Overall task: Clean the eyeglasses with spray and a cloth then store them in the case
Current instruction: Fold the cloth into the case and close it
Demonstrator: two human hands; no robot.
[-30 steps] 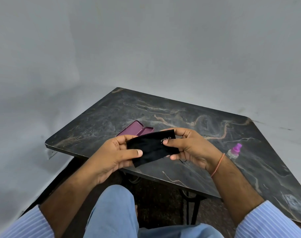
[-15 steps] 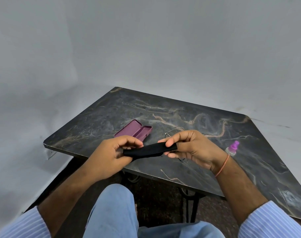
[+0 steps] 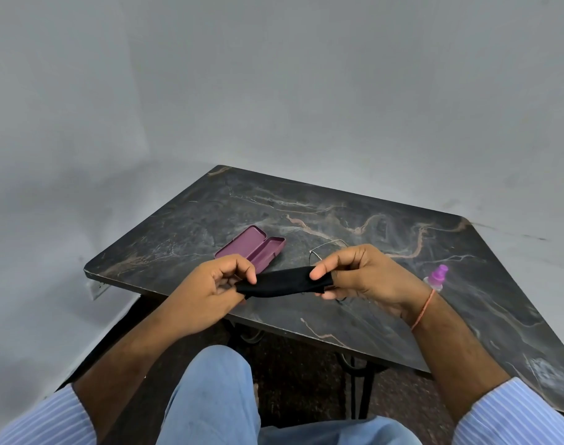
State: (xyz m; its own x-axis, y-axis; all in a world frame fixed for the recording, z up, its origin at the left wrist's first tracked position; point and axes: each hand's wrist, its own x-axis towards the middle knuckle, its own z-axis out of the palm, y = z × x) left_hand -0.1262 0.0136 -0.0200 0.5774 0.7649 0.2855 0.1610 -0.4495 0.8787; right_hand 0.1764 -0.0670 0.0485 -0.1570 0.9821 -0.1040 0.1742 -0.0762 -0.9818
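A black cloth (image 3: 280,282), folded into a narrow strip, stretches between my two hands above the table's near edge. My left hand (image 3: 215,285) pinches its left end and my right hand (image 3: 364,276) pinches its right end. The thin wire-framed eyeglasses (image 3: 325,247) lie on the dark marble table (image 3: 386,226) behind my right hand, mostly hidden by it. The purple case (image 3: 251,247) lies open on the table behind my left hand. A small spray bottle (image 3: 436,277) with a purple cap stands to the right of my right wrist.
The table stands in a corner between grey walls. Its metal legs (image 3: 361,390) and my knee (image 3: 216,380) in light blue trousers are below the near edge.
The cloth went from a flat, wider sheet to a folded narrow strip. Both hands rose slightly, uncovering the case and part of the eyeglasses.
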